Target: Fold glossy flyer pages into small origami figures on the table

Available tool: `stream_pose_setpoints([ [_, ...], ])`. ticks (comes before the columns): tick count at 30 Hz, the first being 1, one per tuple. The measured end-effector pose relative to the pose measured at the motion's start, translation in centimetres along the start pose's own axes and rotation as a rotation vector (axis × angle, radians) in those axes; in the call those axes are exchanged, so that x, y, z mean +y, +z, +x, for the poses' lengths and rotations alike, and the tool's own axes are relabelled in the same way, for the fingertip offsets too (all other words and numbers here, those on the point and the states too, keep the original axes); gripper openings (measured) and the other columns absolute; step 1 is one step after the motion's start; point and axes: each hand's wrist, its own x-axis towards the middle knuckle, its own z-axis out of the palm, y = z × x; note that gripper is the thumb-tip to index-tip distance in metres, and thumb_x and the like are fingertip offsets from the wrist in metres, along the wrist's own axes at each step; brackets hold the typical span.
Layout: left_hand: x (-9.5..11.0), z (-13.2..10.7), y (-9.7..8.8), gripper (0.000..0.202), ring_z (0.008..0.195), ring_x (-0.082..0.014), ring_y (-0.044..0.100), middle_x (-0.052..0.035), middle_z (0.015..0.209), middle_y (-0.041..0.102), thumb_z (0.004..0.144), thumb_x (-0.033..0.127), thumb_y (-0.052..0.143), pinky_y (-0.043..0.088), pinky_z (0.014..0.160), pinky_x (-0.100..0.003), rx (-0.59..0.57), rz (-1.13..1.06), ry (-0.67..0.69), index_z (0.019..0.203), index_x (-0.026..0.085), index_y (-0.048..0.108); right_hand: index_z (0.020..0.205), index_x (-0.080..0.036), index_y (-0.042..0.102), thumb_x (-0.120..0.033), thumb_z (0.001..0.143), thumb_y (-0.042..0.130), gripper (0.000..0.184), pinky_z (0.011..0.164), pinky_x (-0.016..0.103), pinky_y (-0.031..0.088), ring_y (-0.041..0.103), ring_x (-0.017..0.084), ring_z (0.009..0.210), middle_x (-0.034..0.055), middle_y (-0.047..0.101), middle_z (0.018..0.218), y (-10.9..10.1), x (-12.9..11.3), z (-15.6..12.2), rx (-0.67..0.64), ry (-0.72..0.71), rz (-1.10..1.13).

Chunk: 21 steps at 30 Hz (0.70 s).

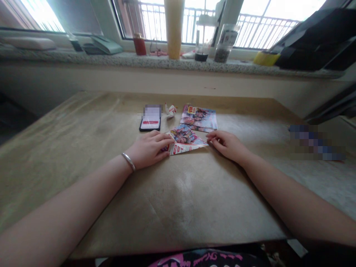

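A folded sheet of printed colour paper [185, 141] lies on the brown table cover [178, 200], shaped like a triangle. My left hand [148, 148] lies flat on its left part, fingers stretched over the paper. A silver bangle sits on that wrist. My right hand [226, 144] rests at the paper's right tip, its fingers curled and pinching the corner against the table.
Just beyond lie a stack of printed leaflets [198, 118], a small crumpled paper scrap [170, 110] and a phone [150, 119] with a lit screen. On the stone windowsill [111, 59] stand a tall yellow cylinder [174, 29], jars and a red can. A blurred object [315, 142] lies right.
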Motion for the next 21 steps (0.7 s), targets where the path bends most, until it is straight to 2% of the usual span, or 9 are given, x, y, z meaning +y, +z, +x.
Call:
stream_pose_setpoints([
  [5, 0.21, 0.00, 0.56, 0.045, 0.116, -0.0261, 0.048, -0.0060, 0.135, 0.052, 0.093, 0.043, 0.045, 0.039, 0.101, -0.042, -0.017, 0.064, 0.083, 0.133, 0.025, 0.050, 0.110, -0.019, 0.063, -0.028, 0.088, 0.049, 0.027, 0.064, 0.030, 0.047, 0.057, 0.015, 0.067, 0.0070, 0.070, 0.097, 0.14, -0.61, 0.02, 0.007, -0.013, 0.006],
  [8, -0.03, 0.08, 0.71, 0.040, 0.119, -0.0249, 0.048, -0.0057, 0.134, 0.054, 0.095, 0.037, 0.044, 0.040, 0.102, -0.041, 0.001, 0.022, 0.154, 0.132, 0.025, 0.052, 0.112, -0.019, 0.062, -0.028, 0.088, 0.050, 0.029, 0.067, 0.031, 0.048, 0.058, 0.016, 0.071, 0.0080, 0.068, 0.104, 0.25, -0.70, 0.06, 0.029, -0.025, 0.012],
  [16, -0.22, 0.27, 0.70, 0.033, 0.122, -0.0219, 0.050, -0.0056, 0.131, 0.056, 0.093, 0.022, 0.044, 0.039, 0.108, -0.044, 0.058, -0.106, 0.281, 0.121, 0.028, 0.062, 0.118, -0.017, 0.061, -0.023, 0.087, 0.048, 0.035, 0.070, 0.033, 0.048, 0.058, 0.019, 0.077, 0.0086, 0.065, 0.087, 0.50, -0.67, 0.26, 0.001, -0.087, -0.026],
  [21, -0.02, 0.29, 0.44, 0.035, 0.125, -0.0233, 0.049, -0.0071, 0.136, 0.053, 0.087, 0.014, 0.046, 0.038, 0.109, -0.046, 0.075, -0.130, 0.318, 0.115, 0.026, 0.065, 0.117, -0.019, 0.062, -0.022, 0.086, 0.050, 0.034, 0.072, 0.033, 0.047, 0.058, 0.020, 0.081, 0.0086, 0.064, 0.091, 0.68, -1.05, 0.32, -0.025, -0.093, -0.011],
])
